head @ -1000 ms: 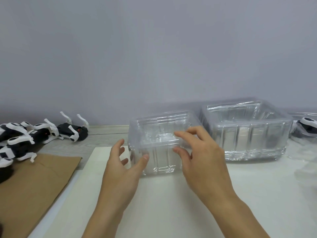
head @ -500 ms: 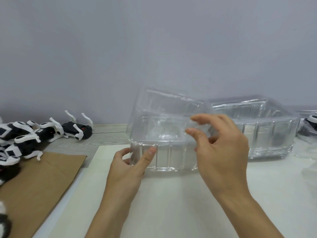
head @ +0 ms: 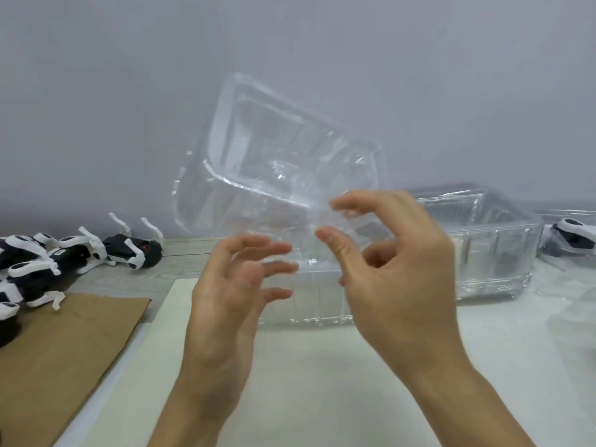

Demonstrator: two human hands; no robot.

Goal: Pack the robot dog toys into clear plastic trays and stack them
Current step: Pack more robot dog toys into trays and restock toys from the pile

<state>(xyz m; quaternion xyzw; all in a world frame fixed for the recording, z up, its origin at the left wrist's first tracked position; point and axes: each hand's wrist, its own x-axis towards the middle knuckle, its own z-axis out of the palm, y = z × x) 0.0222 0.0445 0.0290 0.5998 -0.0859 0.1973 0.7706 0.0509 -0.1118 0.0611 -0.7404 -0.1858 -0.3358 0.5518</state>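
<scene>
At counter centre: a clear tray [head: 280, 162] is raised and tilted, its lower edge over a second tray [head: 319, 301] that sits on the white board [head: 290, 382].
Raised tray: open side faces the camera and leans left; it appears to be a top tray being lifted out of the nested one below, so that a single tray is free for packing.
Right hand [head: 396, 269]: grip half closed; thumb and forefinger come together at the raised tray's lower right corner. Blur hides the contact, so a pinch is judged likely, not confirmed.
Left hand [head: 232, 295]: grip loose, fingers spread and slightly bent, tips near the front wall of the lower tray. It holds nothing visible; the pose suits steadying the lower tray while the upper one comes free.
Tray stack [head: 483, 246]: a further clear tray or stack stands just right of the lower tray, near the wall, within reach as supply.
Robot dogs [head: 80, 253]: black-and-white toys lie in a heap at far left, partly on brown paper [head: 64, 350], well apart from the trays. None is in a tray.
Right edge: another toy [head: 574, 237] lies in clear packaging beyond the stack.
Task state: judged early; a tray is being separated, no dog packed here.
Handling note: thin plastic flexes and nested trays cling, so a corner grip may buckle the wall.
</scene>
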